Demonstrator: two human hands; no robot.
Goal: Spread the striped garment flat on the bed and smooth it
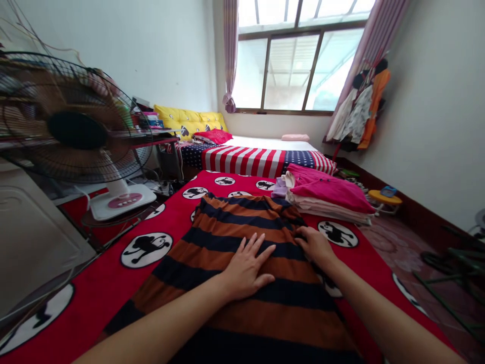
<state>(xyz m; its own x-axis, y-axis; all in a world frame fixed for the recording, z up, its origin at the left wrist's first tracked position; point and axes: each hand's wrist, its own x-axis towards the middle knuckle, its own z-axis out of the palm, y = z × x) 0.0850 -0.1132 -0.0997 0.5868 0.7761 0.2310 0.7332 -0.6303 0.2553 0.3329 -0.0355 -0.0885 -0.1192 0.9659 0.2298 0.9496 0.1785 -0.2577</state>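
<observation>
A brown-and-navy striped garment [242,232] lies spread out over a red cloth [182,215] with black figures in white circles. It widens toward me, and its near end runs under my forearms and out of view. My left hand [248,265] rests flat on the middle of the garment, fingers spread. At the garment's right edge, my right hand [315,246] has its fingers bent and closed on the fabric. Just beyond that hand is a stack of folded clothes [328,194], bright pink on top with paler pieces beneath.
A standing fan [78,130] is close on the left beside a cluttered desk. Behind, a bed [242,161] with a striped, starred cover stands under the window. Clothes [358,114] hang at the right wall. On the right floor are a yellow stool [384,197] and a green metal frame [450,283].
</observation>
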